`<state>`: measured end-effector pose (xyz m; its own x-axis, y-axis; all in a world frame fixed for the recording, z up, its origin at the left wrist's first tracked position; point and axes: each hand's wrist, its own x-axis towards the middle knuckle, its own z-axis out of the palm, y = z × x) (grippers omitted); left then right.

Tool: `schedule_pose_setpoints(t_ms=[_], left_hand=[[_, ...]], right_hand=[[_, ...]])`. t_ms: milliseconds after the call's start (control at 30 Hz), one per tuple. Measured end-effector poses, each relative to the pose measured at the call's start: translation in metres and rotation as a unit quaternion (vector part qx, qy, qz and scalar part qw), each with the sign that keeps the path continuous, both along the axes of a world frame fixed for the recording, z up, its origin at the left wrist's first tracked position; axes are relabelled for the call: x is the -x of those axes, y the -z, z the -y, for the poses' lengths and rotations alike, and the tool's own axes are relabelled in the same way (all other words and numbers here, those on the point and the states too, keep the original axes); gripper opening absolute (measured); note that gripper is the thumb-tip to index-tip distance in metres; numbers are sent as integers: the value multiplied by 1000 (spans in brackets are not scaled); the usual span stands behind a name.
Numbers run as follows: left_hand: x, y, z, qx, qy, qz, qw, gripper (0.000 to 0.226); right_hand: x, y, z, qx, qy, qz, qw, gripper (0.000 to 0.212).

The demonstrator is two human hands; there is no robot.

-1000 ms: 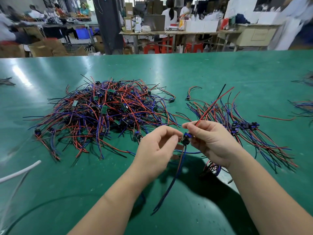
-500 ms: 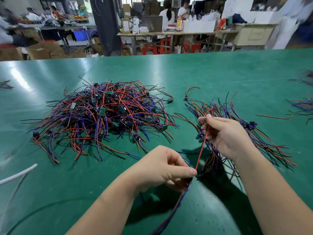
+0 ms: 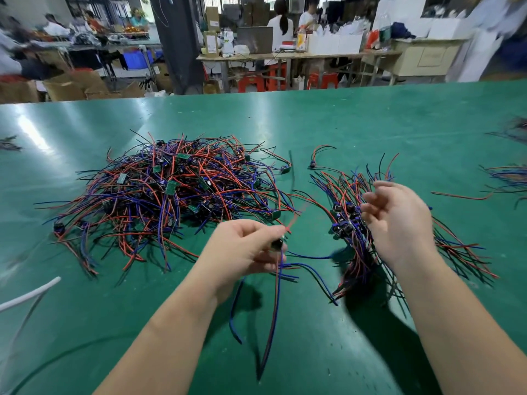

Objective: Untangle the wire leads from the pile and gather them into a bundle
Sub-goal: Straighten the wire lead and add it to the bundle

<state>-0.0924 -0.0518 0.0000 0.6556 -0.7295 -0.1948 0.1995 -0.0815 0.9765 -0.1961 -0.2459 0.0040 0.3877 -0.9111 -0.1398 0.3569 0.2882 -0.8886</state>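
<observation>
The left hand [image 3: 242, 249] pinches one wire lead [image 3: 278, 283] above bare counter [image 3: 85, 323] near the near edge. The right hand [image 3: 399, 220], fingers loosely spread and holding nothing, hovers over the bundle [image 3: 353, 223]. The pile [image 3: 171, 192] sits mid-counter.

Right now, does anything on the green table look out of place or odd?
Mostly no. A few strays: one red wire lies alone right of the gathered bundle, and one lead sits apart between it and the tangled pile. A white cable crosses the left edge.
</observation>
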Motion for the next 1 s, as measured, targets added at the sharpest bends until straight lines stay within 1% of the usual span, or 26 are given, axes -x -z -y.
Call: schedule_pose_setpoints(t_ms=[67, 100, 167, 233, 267, 333, 400, 433, 467, 500, 533, 567, 600, 633, 667, 733, 767, 800, 867, 933, 1000], left_hand=[[-1, 3, 3, 18, -68, 3, 998, 16], [0, 5, 4, 26, -87, 3, 996, 17], [2, 8, 6, 41, -101, 3, 994, 18], [5, 12, 9, 46, -92, 9, 995, 19], [6, 14, 10, 46, -81, 15, 996, 18], [8, 18, 11, 39, -61, 28, 997, 18], [7, 20, 12, 22, -49, 33, 998, 21], [6, 21, 12, 11, -50, 41, 998, 21], [4, 22, 11, -2, -61, 64, 996, 20], [0, 23, 10, -25, -88, 121, 988, 16], [-6, 25, 8, -59, -123, 215, 967, 12], [-11, 25, 5, -99, -155, 323, 929, 9], [-15, 26, 1, -136, -178, 416, 881, 11], [-19, 27, -2, -174, -188, 477, 841, 19], [-22, 29, -4, -229, -186, 502, 813, 30], [-25, 36, -6, -370, -147, 488, 777, 49], [-26, 40, -6, -422, -112, 472, 766, 55], [-26, 45, -5, -449, -84, 464, 759, 59], [-27, 51, -2, -446, -69, 474, 756, 58], [-29, 51, 0, -426, -82, 487, 758, 52], [-32, 49, -1, -393, -109, 484, 774, 43]], right_hand=[[-5, 4, -13, 84, -77, -44, 993, 17], [-6, 6, -21, 135, -118, -68, 981, 16], [-8, 10, -35, 245, -208, -100, 942, 14], [-9, 15, -48, 326, -284, -110, 895, 12], [-9, 17, -52, 358, -298, -121, 876, 12], [-10, 18, -57, 411, -290, -151, 851, 14], [-10, 19, -56, 431, -269, -182, 842, 14], [-10, 19, -54, 437, -253, -200, 840, 17], [-10, 18, -52, 440, -231, -220, 839, 21], [-9, 17, -48, 441, -201, -239, 841, 23], [-7, 15, -43, 443, -161, -257, 844, 23], [-5, 13, -36, 447, -110, -276, 844, 23], [-2, 9, -28, 456, -55, -299, 836, 23], [2, 6, -19, 467, -4, -327, 822, 25], [7, 4, -9, 474, 36, -357, 804, 27], [17, 5, 12, 456, 66, -432, 775, 35], [22, 7, 22, 436, 63, -474, 762, 37], [26, 10, 30, 417, 55, -513, 748, 37], [29, 16, 40, 396, 32, -567, 722, 32], [29, 19, 42, 386, -2, -598, 703, 24], [27, 19, 40, 392, -18, -612, 686, 15]])
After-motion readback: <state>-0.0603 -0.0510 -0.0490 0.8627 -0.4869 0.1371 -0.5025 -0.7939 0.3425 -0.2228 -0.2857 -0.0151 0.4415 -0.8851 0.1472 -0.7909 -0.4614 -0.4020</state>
